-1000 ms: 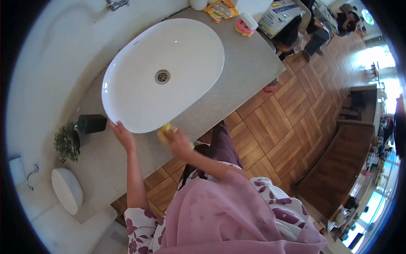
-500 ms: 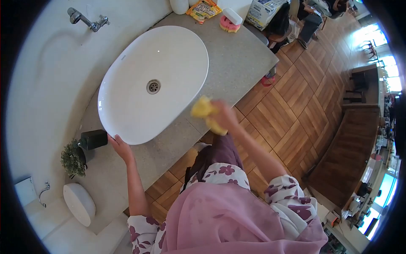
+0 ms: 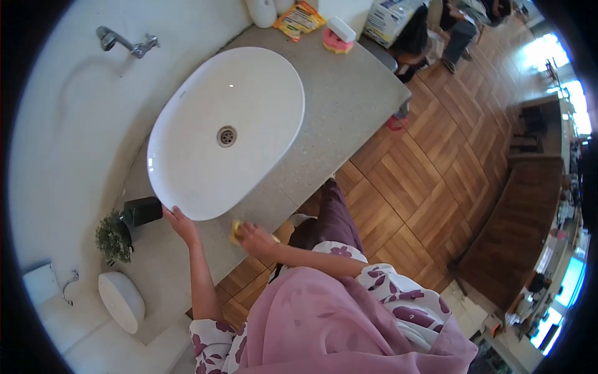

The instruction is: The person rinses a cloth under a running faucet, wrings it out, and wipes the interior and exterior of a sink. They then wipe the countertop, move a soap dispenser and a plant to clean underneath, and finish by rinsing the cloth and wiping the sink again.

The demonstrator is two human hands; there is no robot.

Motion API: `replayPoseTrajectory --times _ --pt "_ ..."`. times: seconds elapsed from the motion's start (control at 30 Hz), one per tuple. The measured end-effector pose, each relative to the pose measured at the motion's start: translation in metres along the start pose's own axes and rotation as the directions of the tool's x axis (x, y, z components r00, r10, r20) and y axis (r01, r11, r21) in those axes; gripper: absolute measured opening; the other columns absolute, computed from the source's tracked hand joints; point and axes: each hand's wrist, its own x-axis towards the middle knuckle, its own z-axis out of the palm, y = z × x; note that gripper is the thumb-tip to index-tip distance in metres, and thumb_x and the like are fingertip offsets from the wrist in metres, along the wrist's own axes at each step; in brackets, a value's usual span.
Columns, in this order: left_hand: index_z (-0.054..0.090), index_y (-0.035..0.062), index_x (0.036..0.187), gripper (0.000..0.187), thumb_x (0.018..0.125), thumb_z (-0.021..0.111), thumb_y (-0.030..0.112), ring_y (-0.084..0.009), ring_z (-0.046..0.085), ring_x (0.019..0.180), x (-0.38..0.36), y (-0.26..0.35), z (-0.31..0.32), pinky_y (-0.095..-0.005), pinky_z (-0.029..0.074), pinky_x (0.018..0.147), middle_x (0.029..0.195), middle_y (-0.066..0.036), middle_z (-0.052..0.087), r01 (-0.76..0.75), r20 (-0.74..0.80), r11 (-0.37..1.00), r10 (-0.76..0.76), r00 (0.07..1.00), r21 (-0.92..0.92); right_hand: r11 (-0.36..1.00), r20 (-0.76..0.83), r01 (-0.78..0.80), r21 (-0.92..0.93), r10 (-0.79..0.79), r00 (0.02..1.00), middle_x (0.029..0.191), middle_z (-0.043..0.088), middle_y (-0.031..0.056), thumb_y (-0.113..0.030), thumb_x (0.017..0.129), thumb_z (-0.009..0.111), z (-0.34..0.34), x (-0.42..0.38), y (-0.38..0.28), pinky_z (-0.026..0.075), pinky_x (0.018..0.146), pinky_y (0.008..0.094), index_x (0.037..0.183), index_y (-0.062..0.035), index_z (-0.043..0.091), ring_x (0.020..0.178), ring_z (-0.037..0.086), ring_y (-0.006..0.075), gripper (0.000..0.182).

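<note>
at the near edge of the grey counter (image 3: 349, 106), the right hand (image 3: 256, 239) is closed on a yellow sponge (image 3: 236, 230), pressing it onto the counter top just in front of the white oval basin (image 3: 205, 143). most of the sponge is hidden under the fingers. the left hand (image 3: 180, 223) lies with fingers spread flat against the basin's near left rim, holding nothing. just left of that hand stands a dark square pot (image 3: 141, 210) with a small green plant (image 3: 112, 240) beside it, and nearer still a round white dish (image 3: 121, 301). on the far wall a chrome tap (image 3: 128, 41) juts out. at the counter's far right end sit a pink soap holder (image 3: 336, 38) and a yellow packet (image 3: 299, 19).
</note>
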Motion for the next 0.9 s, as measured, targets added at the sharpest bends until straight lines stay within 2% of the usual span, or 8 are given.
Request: replayPoseTrajectory --times 0.13,0.27,0.5,0.6,0.67,0.73,0.8,0.9 --pt "0.032 -0.0029 0.136 0.045 0.096 0.036 0.017 -0.0348 0.047 0.117 -0.002 0.012 -0.004 -0.0403 0.034 0.100 0.128 -0.023 0.047 -0.007 -0.034 0.997 0.010 0.999 0.079 0.877 0.355 -0.022 0.480 -0.171 0.919 0.107 0.060 0.0164 -0.015 0.070 0.062 -0.012 0.001 0.025 0.048 0.082 0.0385 0.106 -0.0063 0.064 0.102 0.056 0.0303 0.037" --pt "0.032 -0.0037 0.136 0.047 0.094 0.041 0.015 -0.0375 0.050 0.113 -0.006 0.020 0.000 -0.0420 0.035 0.098 0.124 -0.025 0.050 -0.027 -0.055 0.997 0.031 0.998 0.072 0.546 0.569 -0.445 0.710 -0.071 0.820 0.112 0.061 0.0101 -0.018 0.074 0.068 -0.154 0.003 0.067 0.043 0.091 0.0303 0.121 -0.0046 0.055 0.103 0.056 0.0199 0.051" --pt "0.025 0.0009 0.142 0.061 0.091 0.052 0.020 -0.0361 0.039 0.125 -0.011 0.035 -0.003 -0.0422 0.029 0.104 0.137 -0.020 0.040 0.033 -0.240 0.956 0.040 0.970 0.292 0.384 0.410 -0.390 0.837 0.033 0.912 0.111 0.059 0.0086 -0.005 0.075 0.065 -0.294 0.051 0.119 0.044 0.090 0.0292 0.120 -0.0013 0.049 0.103 0.055 0.0153 0.048" --pt "0.026 0.0028 0.142 0.062 0.090 0.055 0.022 -0.0349 0.038 0.126 -0.011 0.058 0.008 -0.0413 0.028 0.106 0.138 -0.019 0.039 0.058 -0.321 0.855 0.129 0.938 0.515 0.229 0.205 -0.292 0.929 0.338 0.918 0.104 0.058 0.0079 -0.006 0.077 0.065 -0.305 0.092 0.122 0.046 0.083 0.0289 0.115 -0.0009 0.047 0.096 0.056 0.0154 0.042" --pt "0.030 0.0038 0.140 0.060 0.091 0.056 0.026 -0.0335 0.036 0.128 -0.008 0.077 0.025 -0.0413 0.026 0.108 0.139 -0.019 0.038 -0.148 -0.167 0.914 0.225 0.960 0.378 0.329 -0.071 -0.099 0.939 0.468 0.881 0.100 0.058 0.0091 -0.006 0.078 0.064 -0.277 0.121 0.128 0.047 0.078 0.0280 0.109 -0.0001 0.047 0.090 0.057 0.0154 0.036" --pt "0.035 0.0023 0.137 0.058 0.091 0.057 0.029 -0.0287 0.039 0.127 -0.009 0.125 0.046 -0.0389 0.027 0.107 0.135 -0.018 0.042 0.001 0.075 0.998 0.004 0.997 -0.061 0.343 -0.068 -0.094 0.935 0.431 0.900 0.098 0.058 0.0084 -0.010 0.080 0.065 -0.259 0.141 0.117 0.047 0.077 0.0274 0.113 -0.0010 0.046 0.089 0.058 0.0152 0.039" --pt "0.038 0.0022 0.133 0.058 0.090 0.060 0.033 -0.0233 0.041 0.125 -0.010 0.152 0.079 -0.0346 0.034 0.102 0.130 -0.014 0.047 0.195 0.233 0.736 -0.053 0.971 -0.648 0.478 0.122 -0.281 0.832 0.335 0.934 0.097 0.060 0.0089 -0.013 0.082 0.065 -0.254 0.154 0.101 0.047 0.077 0.0279 0.111 -0.0014 0.053 0.088 0.059 0.0153 0.033" --pt "0.046 0.0041 0.123 0.049 0.084 0.066 0.028 -0.0150 0.057 0.095 -0.008 0.177 0.086 -0.0279 0.047 0.078 0.105 -0.006 0.058 0.517 0.454 0.480 -0.251 0.855 -0.709 0.655 0.264 -0.164 0.737 -0.056 0.963 0.102 0.062 0.0075 -0.012 0.086 0.060 -0.265 0.170 0.099 0.047 0.079 0.0296 0.110 -0.0036 0.060 0.087 0.057 0.0146 0.025"
